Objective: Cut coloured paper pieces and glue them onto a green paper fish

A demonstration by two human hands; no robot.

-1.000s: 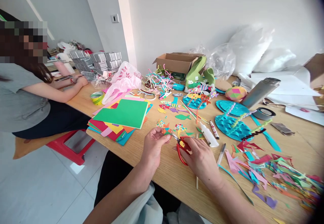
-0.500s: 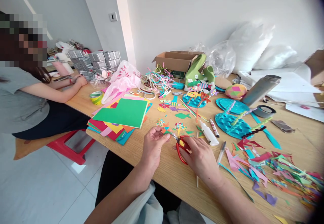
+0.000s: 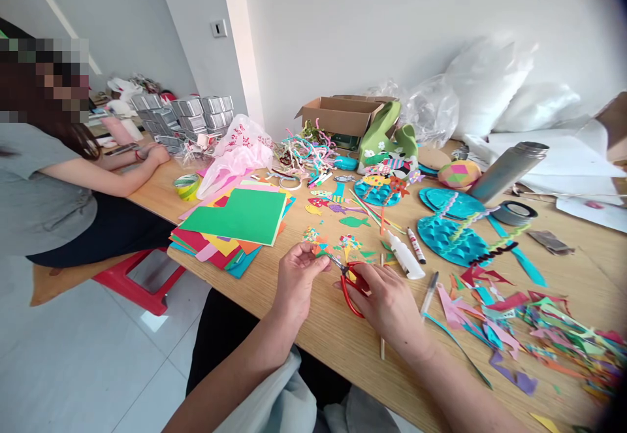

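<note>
Red-handled scissors (image 3: 345, 275): one pair, sitting above the near part of the wooden table (image 3: 337, 348), blades pointing leftward and away. Right hand (image 3: 389, 296): fingers curling closed around the handles; exact placement inside the loops not showing clearly. Left hand (image 3: 300, 279): thumb and fingertips meeting, pinching a small paper piece (image 3: 323, 251) whose outline is too small to read. Blade tips are ending right by this piece; whether they are touching it cannot be told, nor how wide the blades are parting.

Beyond the hands: one green paper fish (image 3: 354, 221), lying flat. Right of the fish, farther from the left hand: one white glue bottle (image 3: 405, 256), lying on its side; one marker (image 3: 416, 246), lying just beside it. Past the right hand: one pen (image 3: 430, 293), and a spread of mixed paper scraps (image 3: 507, 305). Left of the hands: coloured paper sheets (image 3: 255, 214), overlapping in a stack, a green one lying uppermost.
</note>
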